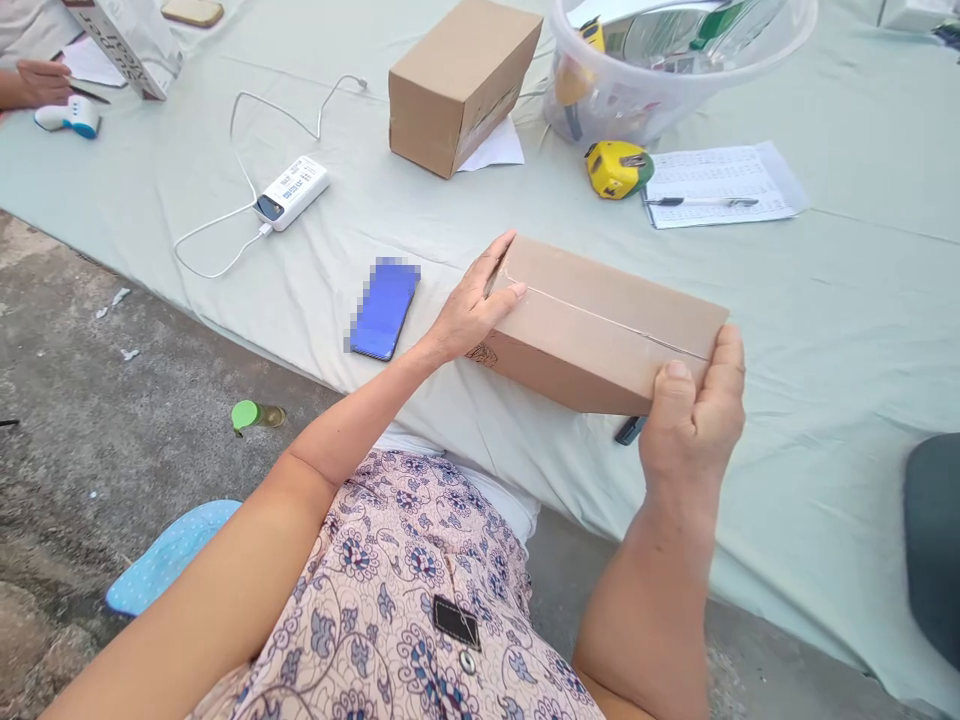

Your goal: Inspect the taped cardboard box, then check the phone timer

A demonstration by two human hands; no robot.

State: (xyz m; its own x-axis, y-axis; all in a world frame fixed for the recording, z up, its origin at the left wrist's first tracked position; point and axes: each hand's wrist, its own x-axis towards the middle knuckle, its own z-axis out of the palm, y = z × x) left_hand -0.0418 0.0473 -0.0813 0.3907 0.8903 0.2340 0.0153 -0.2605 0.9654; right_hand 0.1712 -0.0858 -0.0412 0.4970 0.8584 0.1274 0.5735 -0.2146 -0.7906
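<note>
A brown cardboard box (592, 330) with clear tape along its top seam is held between my two hands over the near side of the table. My left hand (476, 300) grips its left end, thumb on the top face. At the right end, my right hand (694, 410) wraps round the corner with its thumb on top. Below the box, close to my right hand, a small dark object (630, 430) shows only in part. A phone (386, 308) with a blue screen lies on the cloth left of my left hand.
On the cloth-covered table (847, 330) are another cardboard box (457, 85), a plastic basin (615, 110), a yellow tape measure (616, 170), a pen (701, 202) on paper (727, 170), and a power bank (292, 192) with a cable. Another person's hand (41, 82) is at far left.
</note>
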